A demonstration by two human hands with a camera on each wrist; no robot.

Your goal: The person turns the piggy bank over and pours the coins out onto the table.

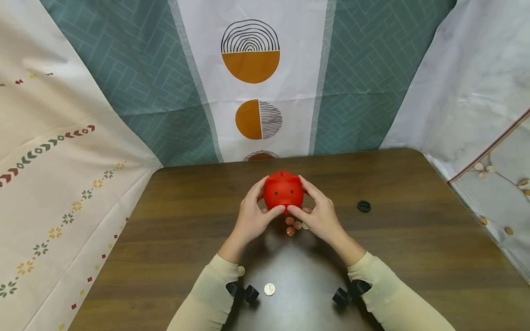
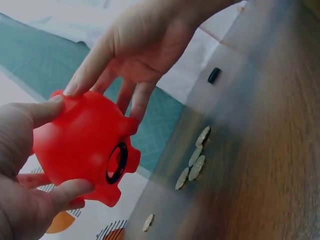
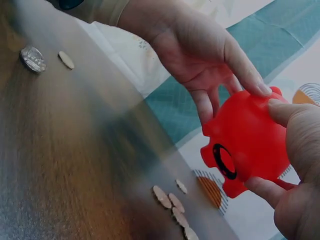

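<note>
A red piggy bank point(image 1: 283, 195), held between both hands above the table, has its snout and two dark eyes facing me in the head view. My left hand point(image 1: 250, 216) grips one side, thumb by the snout. On the other side, my right hand point(image 1: 318, 216) holds it the same way, its fingers reaching up by the ear. The belly shows a round hole with a black rim point(image 2: 116, 163) in the left wrist view. Under the bank lie several coins, copper ones point(image 1: 290, 231) among them. A silvery coin point(image 1: 269, 289) lies nearer me.
A black round plug point(image 1: 364, 206) lies on the brown wooden table point(image 1: 198, 197), right of the hands. Another coin point(image 1: 241, 271) shows beside the left sleeve. Patterned cloths point(image 1: 157, 69) hang behind the table and at both sides.
</note>
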